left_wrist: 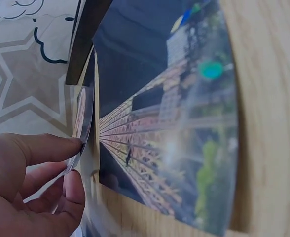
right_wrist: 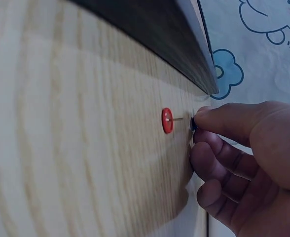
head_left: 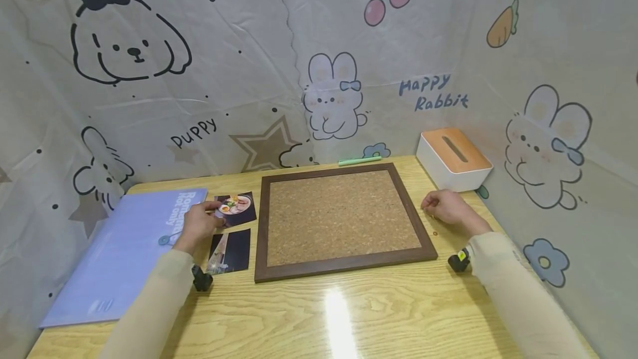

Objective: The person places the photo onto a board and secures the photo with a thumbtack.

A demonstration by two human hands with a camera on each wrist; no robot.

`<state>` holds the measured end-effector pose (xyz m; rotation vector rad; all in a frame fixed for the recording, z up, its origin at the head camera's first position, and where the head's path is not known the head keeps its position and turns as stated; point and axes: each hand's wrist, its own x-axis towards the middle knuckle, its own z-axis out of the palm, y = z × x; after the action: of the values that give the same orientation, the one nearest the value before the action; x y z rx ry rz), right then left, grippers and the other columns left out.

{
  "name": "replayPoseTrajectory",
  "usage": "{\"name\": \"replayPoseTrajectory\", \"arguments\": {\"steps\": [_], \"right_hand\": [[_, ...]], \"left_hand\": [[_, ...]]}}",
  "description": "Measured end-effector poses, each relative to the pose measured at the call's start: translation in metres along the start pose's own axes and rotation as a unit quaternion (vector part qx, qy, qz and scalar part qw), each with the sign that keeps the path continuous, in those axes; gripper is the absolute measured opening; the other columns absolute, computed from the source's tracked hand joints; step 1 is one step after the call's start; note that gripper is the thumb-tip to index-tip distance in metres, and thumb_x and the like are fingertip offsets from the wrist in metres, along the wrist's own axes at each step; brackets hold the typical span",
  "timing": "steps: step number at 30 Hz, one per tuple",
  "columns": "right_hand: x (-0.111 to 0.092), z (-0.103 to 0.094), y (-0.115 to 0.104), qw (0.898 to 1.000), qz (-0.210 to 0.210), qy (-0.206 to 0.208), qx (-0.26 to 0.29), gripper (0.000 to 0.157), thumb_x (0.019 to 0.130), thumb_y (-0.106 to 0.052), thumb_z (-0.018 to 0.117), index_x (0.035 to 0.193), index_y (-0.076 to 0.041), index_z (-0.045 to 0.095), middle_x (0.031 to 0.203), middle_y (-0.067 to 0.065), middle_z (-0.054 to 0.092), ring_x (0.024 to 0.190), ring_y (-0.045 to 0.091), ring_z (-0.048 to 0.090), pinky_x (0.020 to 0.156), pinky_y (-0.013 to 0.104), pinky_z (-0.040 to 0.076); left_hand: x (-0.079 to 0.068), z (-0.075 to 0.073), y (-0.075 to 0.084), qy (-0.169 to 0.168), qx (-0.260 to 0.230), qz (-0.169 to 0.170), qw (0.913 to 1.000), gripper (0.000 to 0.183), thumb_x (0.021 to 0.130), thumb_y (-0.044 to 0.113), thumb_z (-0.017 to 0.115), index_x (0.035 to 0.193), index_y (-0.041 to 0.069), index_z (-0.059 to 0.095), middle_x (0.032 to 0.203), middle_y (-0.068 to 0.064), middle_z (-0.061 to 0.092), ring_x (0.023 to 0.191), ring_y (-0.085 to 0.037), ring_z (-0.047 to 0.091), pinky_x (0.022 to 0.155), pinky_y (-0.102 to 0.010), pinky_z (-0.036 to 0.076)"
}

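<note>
My left hand is at the left of the table, where its thumb and fingers pinch the left edge of a photo of a bowl of noodles. In the left wrist view that edge looks slightly lifted. Just below it lies a second photo, a lit tower at night. Beyond the right side of a brown-framed cork board, my right hand pinches a small dark blue thumbtack, mostly covered by the fingertips. A red thumbtack rests beside those fingers, pin up.
A translucent blue folder covers the table's left side, under my left wrist. A white tissue box with a wooden lid stands at the back right. Behind the board lies a green pen. Printed cloth walls close off the back and sides.
</note>
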<state>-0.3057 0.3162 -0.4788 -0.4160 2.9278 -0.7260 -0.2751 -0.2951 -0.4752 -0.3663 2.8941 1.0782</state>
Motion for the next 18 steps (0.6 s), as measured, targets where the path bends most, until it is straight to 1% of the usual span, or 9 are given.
{"name": "replayPoseTrajectory", "arguments": {"steps": [2,5,7,9,10,14,18], "right_hand": [[0.0,0.0,0.0,1.0,0.0,0.0,-0.003,0.01,0.092,-0.006,0.062,0.092,-0.006,0.072,0.086,0.005,0.071,0.079,0.016,0.06,0.075,0.036,0.049],[-0.001,-0.001,0.0,1.0,0.001,0.001,-0.005,0.011,0.092,-0.005,0.061,0.092,-0.007,0.072,0.087,0.006,0.071,0.081,0.018,0.062,0.078,0.039,0.05],[0.0,-0.001,0.001,1.0,0.003,0.005,-0.002,0.011,0.092,-0.005,0.061,0.094,-0.006,0.071,0.088,0.007,0.071,0.082,0.019,0.062,0.078,0.039,0.05],[0.001,0.0,0.003,1.0,0.006,0.008,0.001,0.01,0.092,-0.004,0.061,0.095,-0.005,0.07,0.088,0.008,0.07,0.082,0.019,0.061,0.077,0.037,0.049],[0.001,0.0,0.003,1.0,0.008,0.01,0.002,0.01,0.092,-0.005,0.061,0.096,-0.005,0.07,0.088,0.008,0.069,0.082,0.019,0.061,0.077,0.036,0.049],[0.001,0.0,0.005,1.0,0.009,0.014,-0.003,0.009,0.091,-0.005,0.062,0.093,-0.005,0.071,0.086,0.007,0.07,0.079,0.018,0.061,0.076,0.035,0.049],[-0.001,0.0,0.005,1.0,0.007,0.017,-0.009,0.01,0.091,-0.006,0.063,0.09,-0.005,0.072,0.086,0.007,0.071,0.08,0.019,0.062,0.078,0.04,0.051]], "left_hand": [[0.0,-0.002,-0.001,-0.008,-0.01,0.001,0.9999,0.054,0.087,0.005,0.069,0.139,0.0,0.056,0.134,-0.026,0.06,0.105,-0.031,0.058,0.08,-0.033,0.049],[-0.001,-0.007,-0.002,-0.025,-0.027,0.004,0.9993,0.054,0.089,0.006,0.065,0.142,0.002,0.053,0.139,-0.027,0.056,0.109,-0.032,0.059,0.084,-0.034,0.049],[-0.003,-0.01,-0.002,-0.037,-0.037,0.008,0.9986,0.054,0.091,0.007,0.062,0.145,0.002,0.051,0.146,-0.029,0.048,0.117,-0.036,0.059,0.09,-0.039,0.05],[-0.004,-0.012,-0.002,-0.045,-0.042,0.01,0.9981,0.055,0.093,0.009,0.061,0.146,0.003,0.049,0.149,-0.029,0.044,0.123,-0.039,0.057,0.098,-0.047,0.049],[-0.004,-0.013,-0.003,-0.048,-0.045,0.01,0.9978,0.055,0.093,0.01,0.061,0.147,0.004,0.049,0.151,-0.03,0.043,0.126,-0.041,0.056,0.101,-0.05,0.048],[-0.005,-0.015,-0.004,-0.053,-0.064,0.005,0.9966,0.057,0.094,0.012,0.063,0.148,0.005,0.047,0.155,-0.029,0.037,0.136,-0.045,0.045,0.111,-0.056,0.039],[-0.004,-0.016,-0.005,-0.052,-0.088,-0.003,0.9948,0.058,0.094,0.012,0.063,0.148,0.006,0.047,0.157,-0.028,0.034,0.141,-0.045,0.036,0.116,-0.058,0.031]]}}
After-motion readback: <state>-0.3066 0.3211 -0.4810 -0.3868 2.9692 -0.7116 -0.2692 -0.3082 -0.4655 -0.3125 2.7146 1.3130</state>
